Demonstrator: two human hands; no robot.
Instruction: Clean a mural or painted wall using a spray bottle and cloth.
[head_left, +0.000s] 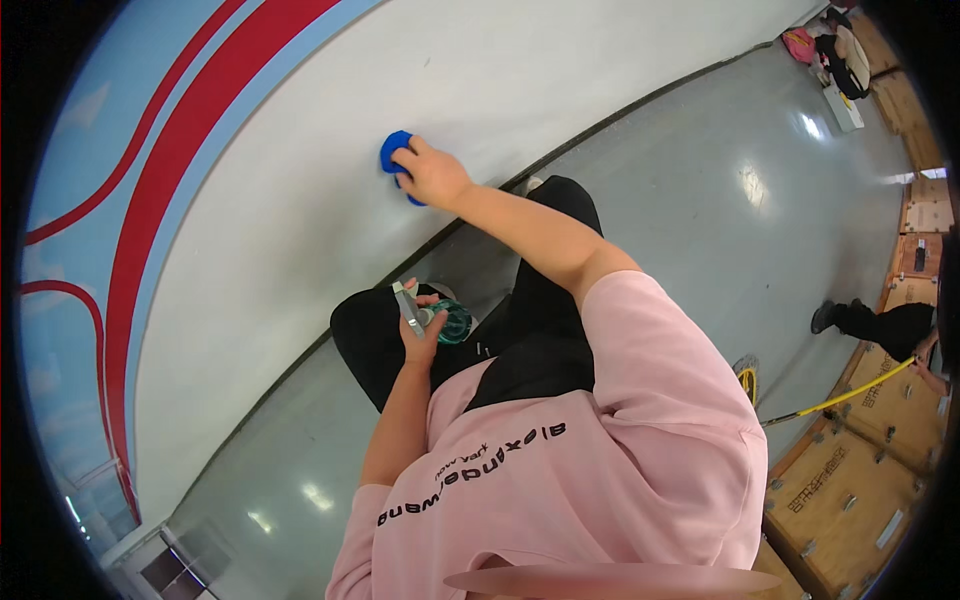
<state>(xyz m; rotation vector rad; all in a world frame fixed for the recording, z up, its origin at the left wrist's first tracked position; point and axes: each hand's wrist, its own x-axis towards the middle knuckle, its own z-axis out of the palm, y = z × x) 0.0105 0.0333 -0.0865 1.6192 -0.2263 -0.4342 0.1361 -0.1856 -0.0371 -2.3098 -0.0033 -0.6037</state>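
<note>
My right hand [437, 176] is closed on a blue cloth [398, 150], bunched under the fingers and pressed on the white wall [300, 180]. The right arm reaches forward, past my bent knee. Lower down, close to my lap, my left hand [425, 335] grips a spray bottle [455, 322] by its neck. The bottle has a clear green body and a pale grey trigger head. Part of the bottle is hidden by the fingers. A soft shadow falls on the wall below the cloth.
A dark skirting strip [590, 131] runs where the wall meets the grey floor [690, 200]. Red and blue painted bands [150, 190] cover the wall's left part. Wooden crates [840, 490] line the right side, where another person's leg [870, 323] and a yellow pole [860, 392] show.
</note>
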